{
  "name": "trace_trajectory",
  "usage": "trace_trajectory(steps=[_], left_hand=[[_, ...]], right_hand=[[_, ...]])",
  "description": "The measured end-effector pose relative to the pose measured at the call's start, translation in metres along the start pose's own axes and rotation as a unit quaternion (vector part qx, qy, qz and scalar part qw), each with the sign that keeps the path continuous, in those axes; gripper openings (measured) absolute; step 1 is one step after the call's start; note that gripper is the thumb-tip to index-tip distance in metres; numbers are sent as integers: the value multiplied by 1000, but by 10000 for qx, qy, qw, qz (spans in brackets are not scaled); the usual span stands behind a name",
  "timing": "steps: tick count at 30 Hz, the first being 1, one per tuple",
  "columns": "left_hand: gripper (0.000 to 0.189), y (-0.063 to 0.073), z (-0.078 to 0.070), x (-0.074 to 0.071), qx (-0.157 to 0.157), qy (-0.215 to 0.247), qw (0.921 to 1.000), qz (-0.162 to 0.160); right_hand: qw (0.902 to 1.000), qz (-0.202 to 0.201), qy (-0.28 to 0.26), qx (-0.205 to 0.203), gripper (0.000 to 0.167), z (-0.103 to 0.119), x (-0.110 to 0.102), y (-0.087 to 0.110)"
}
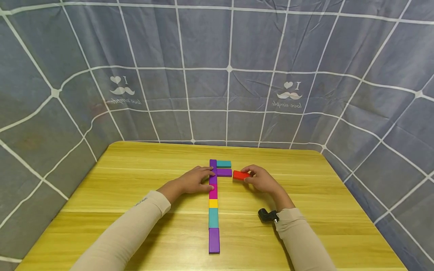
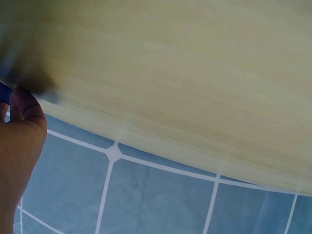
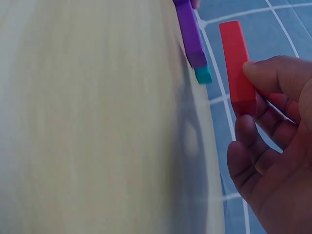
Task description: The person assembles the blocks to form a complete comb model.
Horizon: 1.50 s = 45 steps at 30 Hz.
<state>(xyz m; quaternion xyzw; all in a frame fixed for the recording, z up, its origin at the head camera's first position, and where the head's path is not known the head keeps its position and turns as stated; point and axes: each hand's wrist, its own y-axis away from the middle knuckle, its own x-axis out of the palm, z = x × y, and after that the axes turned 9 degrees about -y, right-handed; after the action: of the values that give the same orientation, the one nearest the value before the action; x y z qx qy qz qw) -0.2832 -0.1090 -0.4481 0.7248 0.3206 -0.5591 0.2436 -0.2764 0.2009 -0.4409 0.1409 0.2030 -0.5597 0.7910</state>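
In the head view, a column of flat blocks runs down the middle of the table: purple (image 1: 213, 163) at the far end, then magenta (image 1: 213, 194), yellow (image 1: 213, 203), teal (image 1: 213, 218) and another purple block (image 1: 214, 241) nearest me. Two blocks branch rightward from its far end, one teal (image 1: 224, 164), one purple (image 1: 224, 172). My left hand (image 1: 193, 180) rests its fingers on the column's purple part, thumb at the magenta block. A red block (image 3: 236, 63) is pinched between thumb and fingers of my right hand (image 1: 263, 181), just right of the purple branch and apart from it.
The wooden table (image 1: 135, 233) reaches back to a grey curtain (image 1: 207, 90) with white grid lines, which also hangs along both sides. A black device (image 1: 268, 215) sits at the right wrist, by the sleeve cuff.
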Motion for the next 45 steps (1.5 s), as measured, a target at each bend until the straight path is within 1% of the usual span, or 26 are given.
trace_trajectory(steps=[6,11,16,22,25,28,32,36,45], left_hand=[[61,-3,6,2,7,-16,10000,21],[62,-4,9,2,33,-35,10000,19],[62,-6,13,2,36,-72,10000,9],[62,-6,13,1,41,-61,10000,14],[61,-6,12,0,64,-49,10000,-15],[60,-5,11,0,56,-41,10000,-23],[60,-5,11,-1,44,-30,10000,12],[60,-5,11,0,52,-38,10000,14],[60,-5,11,0,67,-78,9999,4]], right_hand=[[9998,190,-14,-84,25,2,16,-7],[9997,203,44,-128,24,3,24,-11],[9988,298,319,-240,24,4,33,-17],[9979,417,481,-141,23,4,41,-19],[9985,373,379,-165,24,2,42,-19],[9993,303,151,-186,26,-2,41,-19],[9995,266,-88,-171,23,-5,40,-19],[9994,280,-26,-210,20,-2,42,-18],[9990,29,410,-158,18,4,51,-19]])
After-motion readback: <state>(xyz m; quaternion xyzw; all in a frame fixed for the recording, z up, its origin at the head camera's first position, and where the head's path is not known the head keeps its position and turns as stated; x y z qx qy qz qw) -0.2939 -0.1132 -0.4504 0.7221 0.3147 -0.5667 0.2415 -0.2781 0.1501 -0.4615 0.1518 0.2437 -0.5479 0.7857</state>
